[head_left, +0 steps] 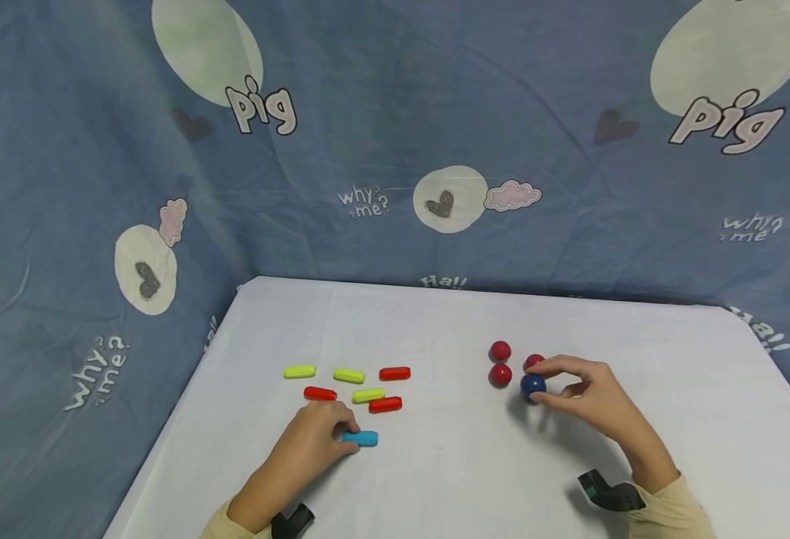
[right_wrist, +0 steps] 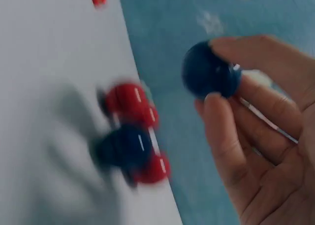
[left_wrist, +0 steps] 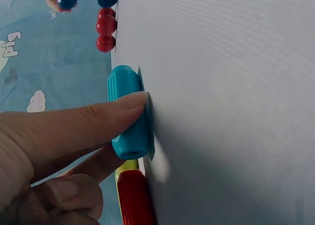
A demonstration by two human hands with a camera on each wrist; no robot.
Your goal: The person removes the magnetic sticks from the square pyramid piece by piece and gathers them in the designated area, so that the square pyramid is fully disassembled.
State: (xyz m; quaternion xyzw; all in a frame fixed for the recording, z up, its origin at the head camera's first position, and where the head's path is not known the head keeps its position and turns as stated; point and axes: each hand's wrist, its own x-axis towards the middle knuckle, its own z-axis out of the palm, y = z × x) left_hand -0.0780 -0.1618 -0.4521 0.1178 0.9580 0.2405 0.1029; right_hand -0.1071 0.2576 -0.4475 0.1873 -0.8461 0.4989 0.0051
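Observation:
In the head view my left hand pinches a short light-blue ribbed stick between thumb and fingers. The left wrist view shows that stick lying close against the white table surface. My right hand holds a dark blue ball by thumb and fingertips. In the right wrist view this ball is raised off the table. A second dark blue ball rests there beside red balls; the raised ball and hand hide it in the head view.
Red sticks and yellow-green sticks lie scattered beyond my left hand. Three red balls sit just beyond my right hand. A blue printed cloth hangs behind the white table.

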